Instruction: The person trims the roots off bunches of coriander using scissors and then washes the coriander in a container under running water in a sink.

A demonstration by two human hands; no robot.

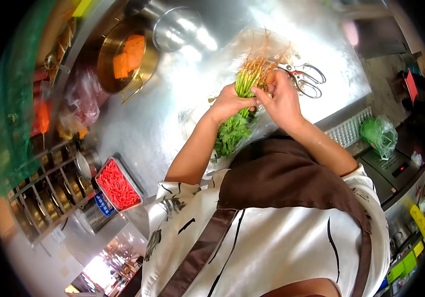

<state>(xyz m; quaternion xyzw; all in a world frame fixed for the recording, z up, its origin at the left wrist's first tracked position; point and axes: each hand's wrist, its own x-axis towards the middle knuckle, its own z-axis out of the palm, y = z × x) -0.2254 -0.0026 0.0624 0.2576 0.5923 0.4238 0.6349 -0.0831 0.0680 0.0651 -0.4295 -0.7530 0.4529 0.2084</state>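
A bunch of leafy green herbs (233, 129) with pale stems and brownish roots lies over clear plastic on the metal table. My left hand (229, 103) is wrapped round the stems. On the root side, my right hand (280, 96) touches the bunch with its fingers bent together at the stems; what its fingertips pinch is hidden. Just right of the roots rest scissors (299, 74) with black and red handles, their blades pointing toward the roots.
A brass-coloured pot (104, 60) with orange pieces and a clear bowl (177, 29) stand at the upper left. Lower left is a tray of red strips (118, 184). A green item in a plastic bag (378, 132) sits at the right.
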